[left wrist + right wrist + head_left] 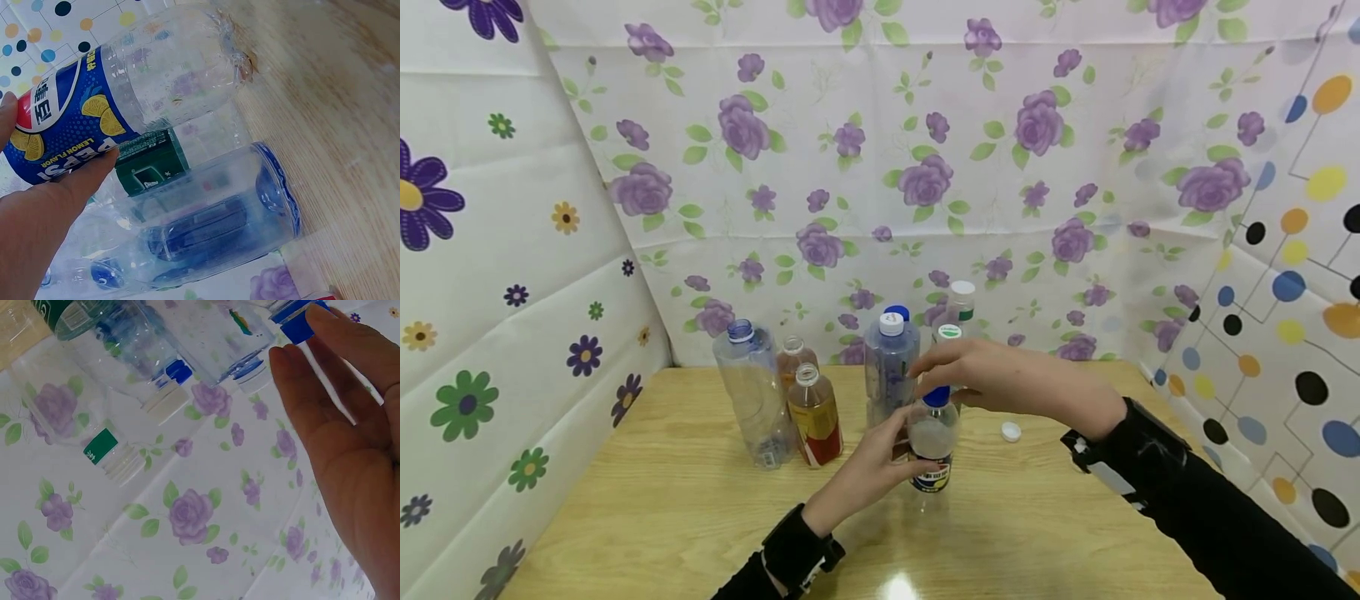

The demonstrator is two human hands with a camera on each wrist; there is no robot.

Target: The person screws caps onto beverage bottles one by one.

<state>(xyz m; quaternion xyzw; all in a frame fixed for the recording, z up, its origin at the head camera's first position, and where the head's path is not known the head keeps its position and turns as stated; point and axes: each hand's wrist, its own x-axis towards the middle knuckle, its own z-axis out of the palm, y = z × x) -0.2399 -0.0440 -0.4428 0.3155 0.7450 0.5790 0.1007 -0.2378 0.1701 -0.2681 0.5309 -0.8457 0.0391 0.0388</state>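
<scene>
My left hand (868,471) grips a clear plastic Pepsi bottle (81,112) round its blue lemon-flavor label, thumb across the front. The bottle stands upright on the table, capped with a blue cap (936,397). From above, my right hand (1007,375) reaches over the bottle's top, its fingers bent down around that cap. In the right wrist view the thumb lies against the blue cap (296,322), with the index fingertip close below it. Just behind stand a large bluish bottle with a white cap (891,354) and a green-labelled bottle (150,162).
To the left stand a tall uncapped clear bottle (748,400) and a yellow-and-red-labelled open bottle (815,417), with another open bottle (793,357) behind. A white-capped bottle (961,302) stands at the back. A loose white cap (1011,432) lies right on the wooden table (1045,517). Patterned cloth surrounds it.
</scene>
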